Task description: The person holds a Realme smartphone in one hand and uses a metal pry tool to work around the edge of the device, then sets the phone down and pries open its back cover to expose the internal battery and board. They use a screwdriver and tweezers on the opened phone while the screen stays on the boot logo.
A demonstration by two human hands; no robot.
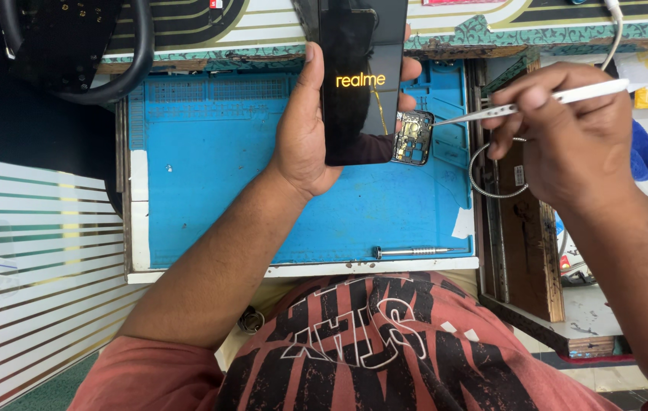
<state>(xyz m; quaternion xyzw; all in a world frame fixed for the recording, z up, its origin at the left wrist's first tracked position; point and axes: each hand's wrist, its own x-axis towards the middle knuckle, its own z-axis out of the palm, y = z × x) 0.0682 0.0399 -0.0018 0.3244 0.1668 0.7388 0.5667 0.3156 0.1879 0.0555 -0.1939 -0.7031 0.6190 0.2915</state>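
Note:
My left hand [302, 129] grips a black smartphone [358, 91] upright over a blue work mat [263, 190]; its screen is dark with a glowing yellow logo. A small exposed circuit board [413, 138] sticks out at the phone's lower right edge. My right hand [567, 129] holds white-handled tweezers [522, 106], whose metal tips touch the circuit board.
A metal screwdriver [411, 251] lies near the mat's front edge. A white scrap [462, 223] sits on the mat's right side. A wooden tray [525, 228] with a coiled wire [484, 175] stands to the right. A black round device [73, 46] rests at the top left.

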